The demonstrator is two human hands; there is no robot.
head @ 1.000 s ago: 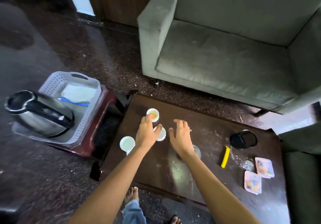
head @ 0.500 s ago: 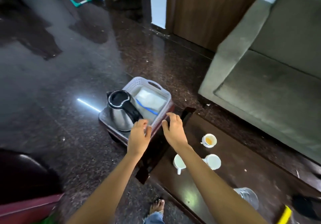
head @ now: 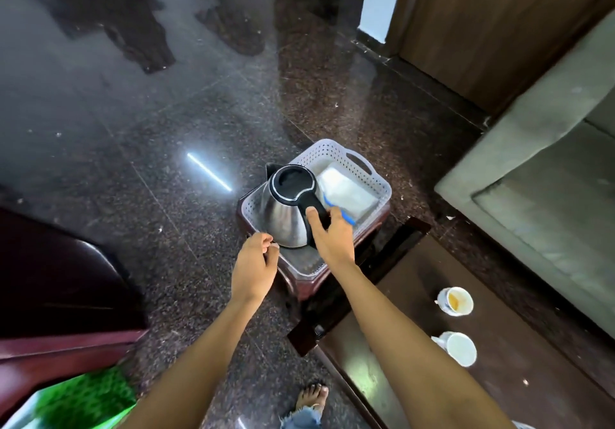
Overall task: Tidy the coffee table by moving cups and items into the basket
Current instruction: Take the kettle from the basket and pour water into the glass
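Now right hand [head: 332, 239] grips the kettle [head: 283, 219] handle in the basket [head: 379, 180]; left hand [head: 254, 264] hovers loosely curled beside.

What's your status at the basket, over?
Right hand grips kettle handle. Left hand loose beside kettle, empty. Two cups on coffee table. Kettle crowds basket.

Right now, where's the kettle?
Head view, centre: the kettle is in the left end of the white basket, beside a white packet, left of the coffee table. The right hand grips its black handle.
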